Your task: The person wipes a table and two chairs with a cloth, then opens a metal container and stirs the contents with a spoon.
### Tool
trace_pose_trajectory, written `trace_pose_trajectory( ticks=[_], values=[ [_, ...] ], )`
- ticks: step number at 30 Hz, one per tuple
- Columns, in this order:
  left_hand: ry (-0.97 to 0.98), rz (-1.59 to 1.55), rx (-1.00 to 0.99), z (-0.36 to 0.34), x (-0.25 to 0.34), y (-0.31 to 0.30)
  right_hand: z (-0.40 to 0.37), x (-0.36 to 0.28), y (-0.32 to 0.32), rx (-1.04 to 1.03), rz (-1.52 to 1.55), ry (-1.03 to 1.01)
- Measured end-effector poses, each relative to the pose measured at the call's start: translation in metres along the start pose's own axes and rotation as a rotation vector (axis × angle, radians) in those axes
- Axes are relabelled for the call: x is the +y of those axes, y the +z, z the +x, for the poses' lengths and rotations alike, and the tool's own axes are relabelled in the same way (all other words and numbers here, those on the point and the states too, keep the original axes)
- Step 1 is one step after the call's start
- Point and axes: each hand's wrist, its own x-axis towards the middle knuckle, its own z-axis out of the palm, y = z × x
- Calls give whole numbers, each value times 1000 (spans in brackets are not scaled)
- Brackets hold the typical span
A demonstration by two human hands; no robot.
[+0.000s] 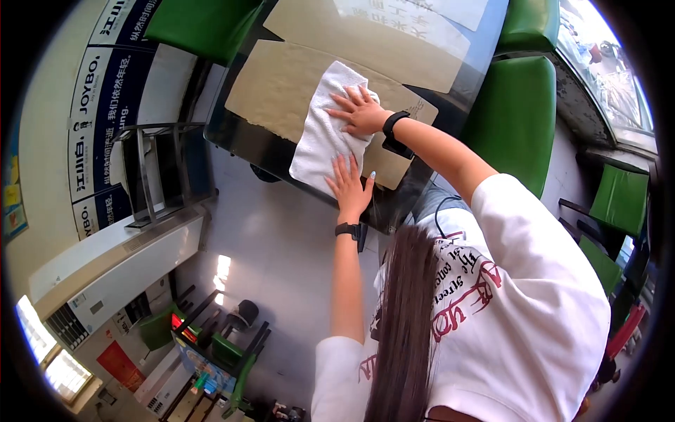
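Note:
A white cloth (327, 126), rumpled along its length, lies across the near part of a dark, glossy table (242, 144). My right hand (365, 114) presses flat on the cloth's upper part with its fingers spread. Lower down, my left hand (349, 191) rests on the cloth's near edge, fingers stretched out and thumb to the side. Neither hand grips the cloth. Under and around it are tan, cardboard-like sheets (264, 91); one by my right hand has small handwriting. Black bands circle both wrists.
Green seats stand close to the table, one on the right (513, 119) and another at the upper left (204, 28). A metal-framed rack (165, 176) is left of the table. Further off at the lower left are more green chairs (225, 348) and a small table (204, 362).

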Motion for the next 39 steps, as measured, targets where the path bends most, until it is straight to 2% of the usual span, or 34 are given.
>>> trace_pose_trajectory(
  ticks=[4,13,18,22,29,35,39],
  values=[
    [56,-27,-81,-37,-3,0,-43,-20,17,25,-22,51],
    [220,-107,-24,-112,-13,21,-121,-62,40,-60,-24,69],
    [310,-210,-12,-133,-16,26,-159,-88,50,-46,-31,127],
    [332,-272,18,-149,-21,32,-185,-109,63,-47,-63,88],
    [376,-271,66,-162,-32,43,-199,-135,42,-15,-36,118],
    [354,-245,38,-162,-30,35,-212,-108,50,89,-13,98],
    [328,-293,78,-163,-23,39,-240,-86,43,182,129,277]
  ],
)
